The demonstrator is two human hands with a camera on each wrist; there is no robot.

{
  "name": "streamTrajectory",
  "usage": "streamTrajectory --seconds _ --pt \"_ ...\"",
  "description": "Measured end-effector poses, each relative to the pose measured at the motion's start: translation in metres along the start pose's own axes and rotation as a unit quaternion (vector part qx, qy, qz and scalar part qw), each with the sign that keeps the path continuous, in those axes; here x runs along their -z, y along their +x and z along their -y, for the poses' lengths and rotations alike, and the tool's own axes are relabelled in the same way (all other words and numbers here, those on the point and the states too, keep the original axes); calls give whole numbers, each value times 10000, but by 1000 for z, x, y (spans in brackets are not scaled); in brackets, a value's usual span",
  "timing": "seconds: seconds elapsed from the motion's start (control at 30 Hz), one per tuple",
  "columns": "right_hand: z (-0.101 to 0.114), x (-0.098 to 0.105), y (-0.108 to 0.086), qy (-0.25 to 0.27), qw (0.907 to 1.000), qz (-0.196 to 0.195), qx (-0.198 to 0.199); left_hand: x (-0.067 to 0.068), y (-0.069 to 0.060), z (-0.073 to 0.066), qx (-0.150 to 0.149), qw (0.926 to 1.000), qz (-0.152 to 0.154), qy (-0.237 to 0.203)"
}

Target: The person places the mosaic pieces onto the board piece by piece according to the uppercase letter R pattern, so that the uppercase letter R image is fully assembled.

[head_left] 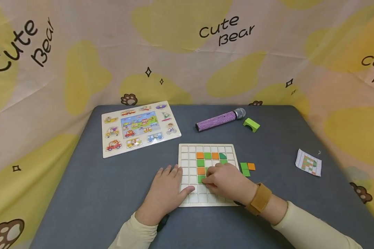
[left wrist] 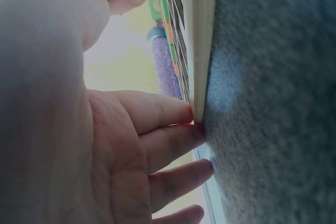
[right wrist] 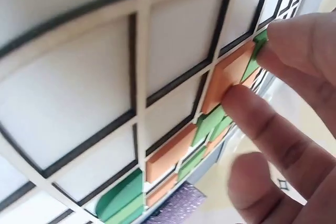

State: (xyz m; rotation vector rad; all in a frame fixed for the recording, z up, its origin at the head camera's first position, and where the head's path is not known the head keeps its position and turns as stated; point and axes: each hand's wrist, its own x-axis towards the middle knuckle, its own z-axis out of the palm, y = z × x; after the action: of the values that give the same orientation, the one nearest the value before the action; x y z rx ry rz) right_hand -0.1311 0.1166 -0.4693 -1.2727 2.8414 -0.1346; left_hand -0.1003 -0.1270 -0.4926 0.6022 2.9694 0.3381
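Observation:
A white gridded wooden board (head_left: 193, 198) lies in front of me, with orange and green square tiles and a dark green rounded tile (head_left: 222, 156) in its cells. My left hand (head_left: 166, 190) lies along the board's left edge, fingers straight, fingertips touching the rim and thumb over the surface. Above the board, my right hand (head_left: 229, 180) has curled fingers; its fingertips pinch a green square tile (head_left: 201, 178) at the bottom of the left column. In the right wrist view another fingertip touches an orange tile (right wrist: 227, 77). The right hand hides several cells in the head view.
Loose green tiles (head_left: 244, 168) and an orange tile (head_left: 251, 166) lie right of the board. Behind are a picture puzzle (head_left: 107, 125), a purple glittery microphone (head_left: 216, 121) and a green arch block (head_left: 251, 124). A paper with a coloured pattern (head_left: 308, 162) lies far right.

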Motion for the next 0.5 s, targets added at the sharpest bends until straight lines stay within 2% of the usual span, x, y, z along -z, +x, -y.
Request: streamTrajectory --seconds 0.13,0.3,0.4,0.5 --pt "8 -1 -1 -290 9995 13 140 -1 -1 3 16 10000 -30 44" --pt "7 -1 -2 -73 9999 19 147 0 -1 7 69 10000 48 -27" --pt "5 3 -12 164 9999 -45 27 0 0 5 64 9999 124 -87" --pt "1 8 -31 305 9991 -163 -246 2 3 1 -17 9998 95 -144"
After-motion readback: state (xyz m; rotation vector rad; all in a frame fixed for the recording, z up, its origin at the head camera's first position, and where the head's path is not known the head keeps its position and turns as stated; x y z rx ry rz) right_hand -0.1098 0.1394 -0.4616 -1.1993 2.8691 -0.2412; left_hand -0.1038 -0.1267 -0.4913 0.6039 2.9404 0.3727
